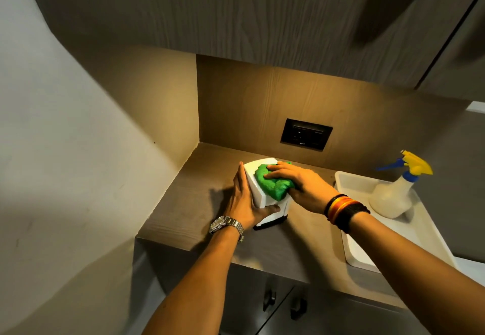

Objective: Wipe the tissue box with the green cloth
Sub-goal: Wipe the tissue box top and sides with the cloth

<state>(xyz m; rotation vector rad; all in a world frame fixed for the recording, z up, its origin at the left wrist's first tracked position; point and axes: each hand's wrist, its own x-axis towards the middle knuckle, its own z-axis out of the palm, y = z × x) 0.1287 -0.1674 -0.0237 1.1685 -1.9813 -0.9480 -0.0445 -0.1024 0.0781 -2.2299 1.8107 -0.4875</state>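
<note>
Two bare forearms reach in from below over the wooden counter (199, 203). On the left wrist sits a metal watch (227, 225); the left hand (245, 201) wraps the white tissue box's (256, 190) left side, fingers curled under its near edge, tipping it up off the counter. Over on the other side, the right hand (296, 184), wearing striped wristbands (345, 210), lies flat with fingers spread, pressing the bunched green cloth (273, 185) onto the box's upper face. Near the right, a spray bottle (393, 193) stands in a white tray (349, 180). A dark socket panel (305, 134) sits on the back wall.
</note>
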